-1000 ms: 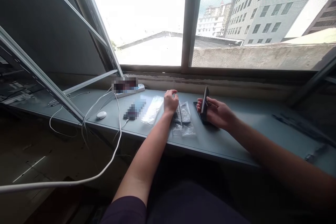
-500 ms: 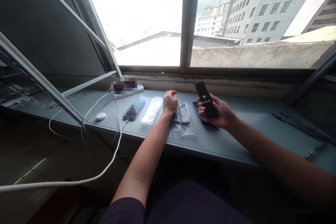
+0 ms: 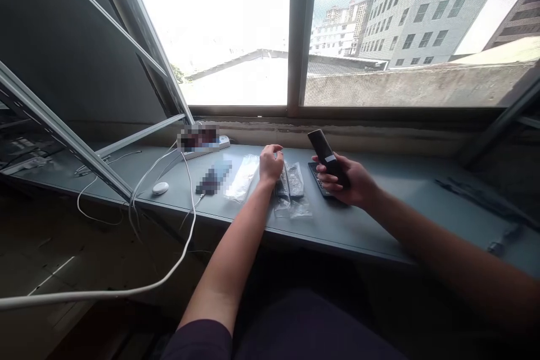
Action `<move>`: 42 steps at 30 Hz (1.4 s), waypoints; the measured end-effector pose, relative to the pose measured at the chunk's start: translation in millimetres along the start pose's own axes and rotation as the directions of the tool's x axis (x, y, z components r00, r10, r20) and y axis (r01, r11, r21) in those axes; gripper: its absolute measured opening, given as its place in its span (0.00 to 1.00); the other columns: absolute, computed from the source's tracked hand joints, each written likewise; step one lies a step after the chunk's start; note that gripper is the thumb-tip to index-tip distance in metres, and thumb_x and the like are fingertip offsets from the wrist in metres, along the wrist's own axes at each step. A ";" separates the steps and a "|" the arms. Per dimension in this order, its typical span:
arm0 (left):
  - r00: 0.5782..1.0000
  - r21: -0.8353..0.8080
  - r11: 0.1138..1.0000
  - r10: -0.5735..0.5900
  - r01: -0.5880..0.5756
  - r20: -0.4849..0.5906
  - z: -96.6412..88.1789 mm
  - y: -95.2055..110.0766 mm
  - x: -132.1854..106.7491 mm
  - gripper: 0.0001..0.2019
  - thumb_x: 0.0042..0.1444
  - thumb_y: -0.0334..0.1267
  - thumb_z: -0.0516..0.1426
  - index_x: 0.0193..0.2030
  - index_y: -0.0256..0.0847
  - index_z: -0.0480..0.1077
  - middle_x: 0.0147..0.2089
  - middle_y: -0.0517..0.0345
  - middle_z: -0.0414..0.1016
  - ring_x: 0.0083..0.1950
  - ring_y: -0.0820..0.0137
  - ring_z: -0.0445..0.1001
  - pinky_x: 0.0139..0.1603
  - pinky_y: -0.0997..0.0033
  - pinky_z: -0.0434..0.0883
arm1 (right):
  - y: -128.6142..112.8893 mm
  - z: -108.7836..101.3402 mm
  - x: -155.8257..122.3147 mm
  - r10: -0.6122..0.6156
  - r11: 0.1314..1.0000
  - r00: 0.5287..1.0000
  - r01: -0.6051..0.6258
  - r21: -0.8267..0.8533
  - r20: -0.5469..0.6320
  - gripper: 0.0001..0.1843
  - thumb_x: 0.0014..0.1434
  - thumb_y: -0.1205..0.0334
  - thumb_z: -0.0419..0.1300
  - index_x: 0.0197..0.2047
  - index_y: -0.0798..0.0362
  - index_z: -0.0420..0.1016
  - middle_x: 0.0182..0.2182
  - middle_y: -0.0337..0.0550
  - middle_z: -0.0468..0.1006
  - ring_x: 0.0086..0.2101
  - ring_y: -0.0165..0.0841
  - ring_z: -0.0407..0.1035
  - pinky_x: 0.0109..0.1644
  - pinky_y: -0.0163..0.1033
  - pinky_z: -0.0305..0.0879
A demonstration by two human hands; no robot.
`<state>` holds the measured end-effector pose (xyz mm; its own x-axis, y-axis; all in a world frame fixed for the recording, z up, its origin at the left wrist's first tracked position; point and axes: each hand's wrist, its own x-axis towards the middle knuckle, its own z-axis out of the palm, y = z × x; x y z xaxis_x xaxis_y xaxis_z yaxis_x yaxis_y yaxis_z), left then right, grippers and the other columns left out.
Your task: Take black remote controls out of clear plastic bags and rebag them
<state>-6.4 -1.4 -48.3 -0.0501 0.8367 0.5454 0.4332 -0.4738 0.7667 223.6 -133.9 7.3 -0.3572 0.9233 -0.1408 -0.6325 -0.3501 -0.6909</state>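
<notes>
A: What is lying around the hands on the grey ledge [image 3: 379,219]?

B: A white power strip [image 3: 205,146] is sitting by the window, a white cable [image 3: 185,236] is trailing off the edge, and a small white puck [image 3: 160,188] and an empty clear bag [image 3: 242,178] are lying to the left. Nothing is blocking either hand.

A: And the hands themselves?

B: The right hand [image 3: 352,181] is wrapping its fingers around a black remote [image 3: 327,156], holding it tilted above another remote [image 3: 317,179] that is lying on the ledge. The left hand [image 3: 270,163] is resting on bagged remotes [image 3: 292,185], fingers curled loosely, clamping nothing that I can see.

A: Anything different from half a second ago?

B: The held remote is now showing its plain back with a small label; before, its buttons were facing up.
</notes>
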 end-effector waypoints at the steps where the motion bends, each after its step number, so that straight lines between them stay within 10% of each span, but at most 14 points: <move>1: 1.000 0.003 1.000 -0.002 0.002 0.000 -0.1 0.0 0.1 0.12 0.68 0.28 0.56 0.47 0.41 0.81 0.53 0.44 0.83 0.58 0.57 0.80 0.69 0.55 0.73 | 0.1 0.7 -0.4 0.003 1.000 1.000 -0.003 0.004 0.013 0.17 0.80 0.54 0.53 0.60 0.50 0.80 0.34 0.44 0.76 0.24 0.32 0.62 0.18 0.34 0.65; 9: 1.000 0.031 0.999 0.008 -0.008 -0.001 -0.4 0.3 -0.1 0.12 0.68 0.28 0.56 0.47 0.41 0.82 0.52 0.46 0.84 0.57 0.58 0.81 0.67 0.57 0.75 | -0.9 6.2 -0.7 -0.009 1.000 0.982 0.010 0.009 -0.187 0.14 0.78 0.59 0.60 0.62 0.51 0.79 0.45 0.51 0.84 0.35 0.36 0.78 0.25 0.34 0.78; 17: 0.999 0.070 0.997 0.034 -0.033 -0.011 0.9 -2.1 0.6 0.11 0.68 0.27 0.56 0.46 0.42 0.81 0.52 0.47 0.85 0.56 0.58 0.82 0.64 0.58 0.77 | -0.7 1.8 -0.2 -0.033 0.997 0.999 0.035 0.069 -0.023 0.20 0.82 0.53 0.49 0.61 0.49 0.79 0.33 0.43 0.77 0.24 0.32 0.67 0.19 0.32 0.68; 27: 0.999 0.067 0.997 0.040 -0.039 -0.008 1.4 -3.5 0.3 0.11 0.68 0.27 0.57 0.45 0.42 0.81 0.51 0.48 0.85 0.56 0.59 0.82 0.64 0.58 0.77 | -3.1 9.2 -1.9 -0.032 0.998 0.980 0.040 0.039 -0.194 0.14 0.81 0.54 0.56 0.58 0.51 0.79 0.42 0.49 0.83 0.33 0.33 0.77 0.23 0.30 0.75; 42: 0.999 0.066 0.997 0.037 -0.036 -0.006 2.1 -4.4 1.1 0.11 0.68 0.27 0.57 0.44 0.43 0.81 0.51 0.47 0.85 0.56 0.58 0.82 0.64 0.58 0.77 | -2.2 5.1 -3.0 0.004 0.994 1.000 -0.001 0.112 -0.022 0.19 0.78 0.54 0.55 0.61 0.56 0.78 0.31 0.43 0.72 0.26 0.33 0.66 0.18 0.34 0.68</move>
<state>-6.5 2.2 -51.8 -0.0395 0.8170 0.5752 0.4930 -0.4848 0.7225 222.6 -136.7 12.8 -0.3446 0.9252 -0.1586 -0.7054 -0.3667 -0.6066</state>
